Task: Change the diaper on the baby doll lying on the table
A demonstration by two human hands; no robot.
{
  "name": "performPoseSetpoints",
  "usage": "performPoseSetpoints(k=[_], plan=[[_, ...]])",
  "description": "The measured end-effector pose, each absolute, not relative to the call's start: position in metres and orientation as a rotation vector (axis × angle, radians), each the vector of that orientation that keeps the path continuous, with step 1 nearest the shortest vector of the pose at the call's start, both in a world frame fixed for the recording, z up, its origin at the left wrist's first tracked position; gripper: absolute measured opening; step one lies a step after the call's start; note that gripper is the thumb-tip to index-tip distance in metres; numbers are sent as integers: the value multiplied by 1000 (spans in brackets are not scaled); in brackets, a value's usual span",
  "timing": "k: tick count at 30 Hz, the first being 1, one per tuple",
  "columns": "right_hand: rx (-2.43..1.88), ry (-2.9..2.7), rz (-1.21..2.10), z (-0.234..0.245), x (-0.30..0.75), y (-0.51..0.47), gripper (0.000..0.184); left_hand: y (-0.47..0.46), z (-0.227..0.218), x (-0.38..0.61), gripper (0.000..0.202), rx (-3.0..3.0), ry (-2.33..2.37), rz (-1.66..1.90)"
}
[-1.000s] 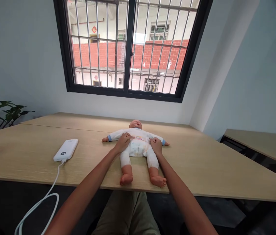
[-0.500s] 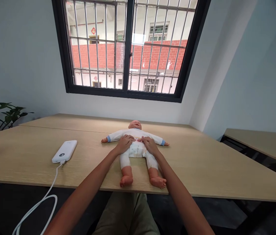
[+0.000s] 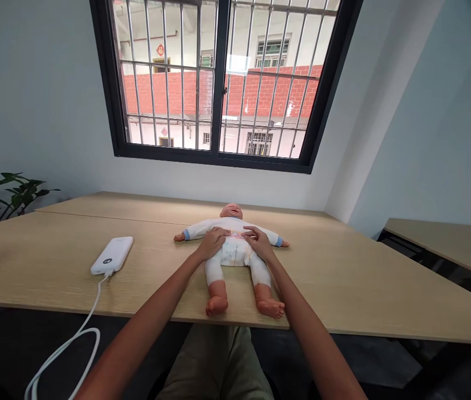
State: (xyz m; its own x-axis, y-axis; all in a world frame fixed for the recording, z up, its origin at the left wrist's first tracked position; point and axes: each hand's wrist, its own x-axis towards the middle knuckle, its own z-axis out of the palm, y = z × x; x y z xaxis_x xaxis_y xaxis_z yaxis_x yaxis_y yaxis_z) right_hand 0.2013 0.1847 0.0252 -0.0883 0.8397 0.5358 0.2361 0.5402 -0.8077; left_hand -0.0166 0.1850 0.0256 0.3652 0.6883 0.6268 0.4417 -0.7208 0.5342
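A baby doll [image 3: 231,224] in a white top with blue cuffs lies face up on the table, feet toward me and arms spread. Round its hips is a white diaper [image 3: 235,253] with a coloured print at the waist. My left hand [image 3: 214,242] lies over the left side of the diaper's waist, fingers stretched toward the middle. On the other side, my right hand [image 3: 260,243] rests at the waist with its fingers extended and slightly arched. The thumbs and the undersides of both hands are hard to make out.
The wooden table [image 3: 343,278] spreads to both sides, its front edge near my lap. A white power bank [image 3: 112,255] lies at the left, its white cable [image 3: 89,316] hanging off the edge. A plant [image 3: 14,194] stands far left, and another table [image 3: 447,244] is at right.
My right hand has shifted slightly up the waist, its fingers now raised and more arched. The left hand stays nearly in place. The whole view has shifted slightly.
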Motion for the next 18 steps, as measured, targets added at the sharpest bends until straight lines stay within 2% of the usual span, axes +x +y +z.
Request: performPoseSetpoints(k=[6,10,14,18], plan=[[-940,-1626,732,26,200,184,37,185,26,-18,39,2393,1082,1074],[-952,-1635,748,27,200,183,36,185,26,-18,36,2417,1098,1066],[-935,-1618,800,28,201,181,39,182,28,-17,31,2329,1027,1121],[-877,-1386,947,29,206,182,46,185,31,-19,28,1910,878,1382]])
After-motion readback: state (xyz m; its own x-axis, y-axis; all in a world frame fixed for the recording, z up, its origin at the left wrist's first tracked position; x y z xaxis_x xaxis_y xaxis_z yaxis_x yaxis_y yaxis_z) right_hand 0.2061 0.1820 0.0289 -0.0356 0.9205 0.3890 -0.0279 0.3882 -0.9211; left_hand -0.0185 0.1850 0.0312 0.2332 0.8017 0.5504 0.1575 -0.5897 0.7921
